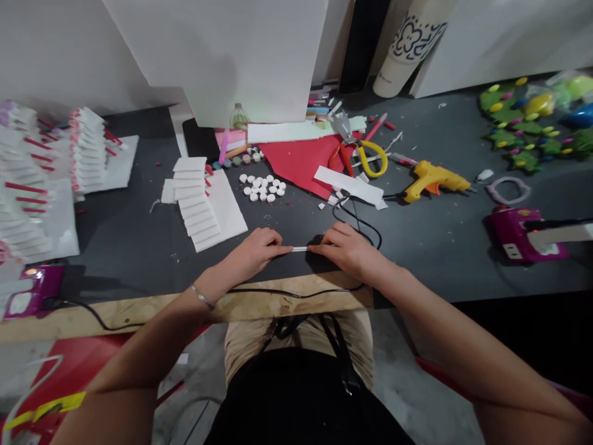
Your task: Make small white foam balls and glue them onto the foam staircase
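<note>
Pinching a white strip (pixel 300 249), left hand (pixel 260 250) and right hand (pixel 345 249) hiding its ends

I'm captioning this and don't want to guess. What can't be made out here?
Head view, thin white piece: both ends, hidden by the left hand and right hand.
Head view, patterned tumbler: top, cut off by the upper edge; lettering, too small to read.
Head view, shiny blue object: right end, cut off by the right edge.
</note>
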`<state>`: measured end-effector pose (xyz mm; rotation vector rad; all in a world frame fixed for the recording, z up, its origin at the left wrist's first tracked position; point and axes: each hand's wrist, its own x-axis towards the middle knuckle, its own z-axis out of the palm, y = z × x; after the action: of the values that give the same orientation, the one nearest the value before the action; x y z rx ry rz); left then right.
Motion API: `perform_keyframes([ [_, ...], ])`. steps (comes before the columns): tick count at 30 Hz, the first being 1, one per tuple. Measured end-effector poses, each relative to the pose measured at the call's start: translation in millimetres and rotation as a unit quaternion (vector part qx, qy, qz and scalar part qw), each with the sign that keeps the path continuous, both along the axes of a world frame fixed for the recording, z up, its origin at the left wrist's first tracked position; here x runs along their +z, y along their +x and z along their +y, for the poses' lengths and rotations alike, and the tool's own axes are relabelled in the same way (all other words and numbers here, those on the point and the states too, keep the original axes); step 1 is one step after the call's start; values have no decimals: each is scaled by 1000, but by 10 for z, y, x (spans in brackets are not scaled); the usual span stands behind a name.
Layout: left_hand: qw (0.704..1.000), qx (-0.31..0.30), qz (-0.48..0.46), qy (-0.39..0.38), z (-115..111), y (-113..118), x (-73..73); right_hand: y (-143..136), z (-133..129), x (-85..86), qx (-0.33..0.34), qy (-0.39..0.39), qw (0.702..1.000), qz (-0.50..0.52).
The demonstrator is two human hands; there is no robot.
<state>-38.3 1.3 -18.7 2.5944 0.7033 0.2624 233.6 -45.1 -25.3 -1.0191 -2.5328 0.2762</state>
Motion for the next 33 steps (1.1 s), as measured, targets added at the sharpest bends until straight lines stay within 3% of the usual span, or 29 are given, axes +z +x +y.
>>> perform_keyframes([
  [10,995,-25,-61,69,-19,-52,-14,32,-17,16,22,37,999,-20],
  [22,992,-59,33,106,-90,-40,155,37,-83,84,41,90,991,-92],
  [28,991,-33,61,116,-159,-41,123,48,-128,65,38,101,989,-99],
  [33,994,22,2,103,-134,-79,16,44,-140,50,32,105,988,-106],
])
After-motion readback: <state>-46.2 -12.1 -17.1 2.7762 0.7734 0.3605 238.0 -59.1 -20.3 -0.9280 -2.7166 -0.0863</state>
